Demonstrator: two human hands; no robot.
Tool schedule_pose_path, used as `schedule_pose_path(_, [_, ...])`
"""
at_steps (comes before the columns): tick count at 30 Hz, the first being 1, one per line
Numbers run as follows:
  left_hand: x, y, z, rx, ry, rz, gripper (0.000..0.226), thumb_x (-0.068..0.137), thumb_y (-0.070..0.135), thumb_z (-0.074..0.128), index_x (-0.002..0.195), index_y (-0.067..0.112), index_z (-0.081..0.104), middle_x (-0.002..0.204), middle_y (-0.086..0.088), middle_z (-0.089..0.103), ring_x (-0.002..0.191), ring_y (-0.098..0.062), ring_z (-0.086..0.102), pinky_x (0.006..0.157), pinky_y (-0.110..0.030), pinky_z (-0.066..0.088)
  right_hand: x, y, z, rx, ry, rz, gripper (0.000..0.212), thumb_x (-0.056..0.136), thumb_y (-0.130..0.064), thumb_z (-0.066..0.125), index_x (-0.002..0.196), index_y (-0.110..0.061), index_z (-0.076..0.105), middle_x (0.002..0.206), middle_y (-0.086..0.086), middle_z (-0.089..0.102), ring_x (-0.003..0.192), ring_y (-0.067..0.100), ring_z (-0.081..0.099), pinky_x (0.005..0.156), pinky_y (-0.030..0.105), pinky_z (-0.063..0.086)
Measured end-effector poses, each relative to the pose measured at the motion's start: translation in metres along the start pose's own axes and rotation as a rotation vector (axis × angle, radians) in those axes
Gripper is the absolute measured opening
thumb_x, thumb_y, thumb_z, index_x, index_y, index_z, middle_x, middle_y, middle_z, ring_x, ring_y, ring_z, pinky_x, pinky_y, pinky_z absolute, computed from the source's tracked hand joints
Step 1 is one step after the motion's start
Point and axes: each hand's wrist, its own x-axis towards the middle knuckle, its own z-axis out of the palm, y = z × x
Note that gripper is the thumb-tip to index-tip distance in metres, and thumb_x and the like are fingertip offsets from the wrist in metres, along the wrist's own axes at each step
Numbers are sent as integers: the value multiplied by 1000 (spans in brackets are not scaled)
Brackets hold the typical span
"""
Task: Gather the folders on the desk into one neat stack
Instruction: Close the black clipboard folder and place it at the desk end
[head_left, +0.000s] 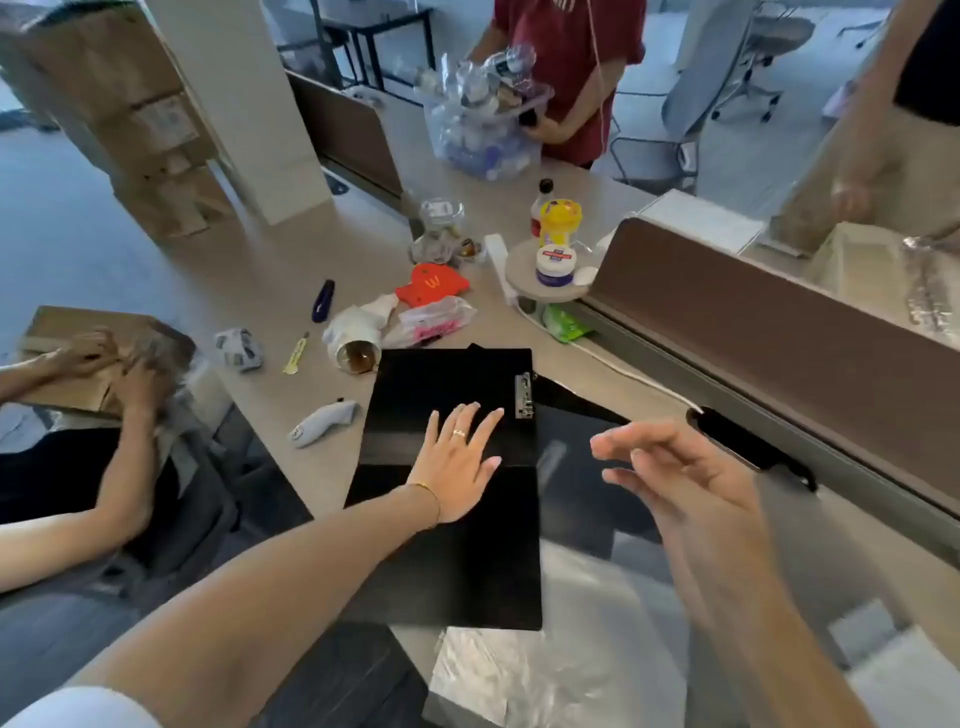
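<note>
Pressing flat on the top black folder (447, 395), the left hand (457, 467) is seen with fingers spread and palm down, pinning rather than grasping; nothing is clenched in it. The right hand (675, 467) is held open and blurred just to the right of the pressed spot, above a second black folder (576, 447) that pokes out at an angle from under the first, and whether it is touched cannot be told. A metal clip (523, 396) is fixed at the top folder's edge, just beyond the left fingertips. The pile is lying at the near edge of the desk (291, 270), with its nearest part apparently hanging past that edge, below the left wrist. That overhang is judged the chief risk: were the pinning palm lifted while the lower folder is pulled square, the glossy covers could slide and the pile could tip off toward the person. A tipped paper cup (358, 345) with dark residue is lying just beyond the folder's far left corner, and could be knocked or smeared if the stack is pushed away from the palm. The clip could also be snagged during alignment.
</note>
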Motion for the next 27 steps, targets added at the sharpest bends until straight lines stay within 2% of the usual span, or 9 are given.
schedule_pose_path(2, [-13,-17,22,-10,-64,-77,65,103,51,22,160,29,-2,169,-7,8,156,-27,3,125,-53,7,9,35,-1,-44,-31,92,34,95,7,49,86,-13,75,97,11,76,104,31,68,90,40,55])
schedule_pose_path(5, [-34,-43,70,-77,-108,-181,66,102,50,27,161,29,3,170,-3,1,156,-24,-7,125,-51,3,23,97,-3,-188,-100,200,34,92,10,52,83,-13,75,93,7,77,100,27,68,90,43,52])
schedule_pose_path(9, [-44,-56,120,-116,-145,-151,66,101,48,25,160,32,-1,169,4,-13,154,-18,-19,125,-52,3,37,155,-1,-368,-182,266,37,90,10,55,79,-18,76,89,-3,77,89,10,70,92,39,54])
schedule_pose_path(11, [-46,-56,136,-130,-127,-151,67,102,47,22,159,34,-9,167,6,-22,152,-16,-26,125,-52,-1,43,181,-1,-480,-224,256,34,90,5,58,81,-23,76,89,-11,76,88,2,68,94,36,53])
schedule_pose_path(17, [-40,-29,158,-131,-43,-224,65,102,48,12,156,34,-21,162,4,-35,147,-18,-36,122,-56,-7,60,228,0,-770,-361,71,31,90,-5,62,88,-34,73,94,-19,70,94,0,63,88,29,51])
schedule_pose_path(20, [-34,-8,157,-174,-51,-256,68,102,51,19,157,34,-18,164,3,-31,149,-21,-33,122,-58,-4,70,234,4,-998,-469,-106,25,93,-15,60,97,-39,68,103,-23,64,100,-5,54,85,17,42])
schedule_pose_path(22, [-32,1,149,-195,-73,-235,74,99,54,30,159,36,-11,167,2,-22,153,-23,-24,123,-58,1,72,239,6,-1126,-499,-173,21,95,-23,58,105,-39,65,109,-24,60,95,-9,49,81,13,37])
schedule_pose_path(25, [-27,-3,138,-129,-20,-118,75,95,56,42,159,39,7,169,1,4,156,-26,-1,123,-58,4,60,249,10,-1277,-491,-224,23,95,-31,57,116,-40,61,119,-22,57,111,-1,48,92,27,44])
schedule_pose_path(27, [-26,-11,135,-155,16,-59,72,94,55,46,158,37,16,164,1,16,154,-27,10,122,-60,3,39,254,11,-1374,-473,-221,28,96,-34,54,124,-40,58,127,-21,55,121,5,47,99,31,43])
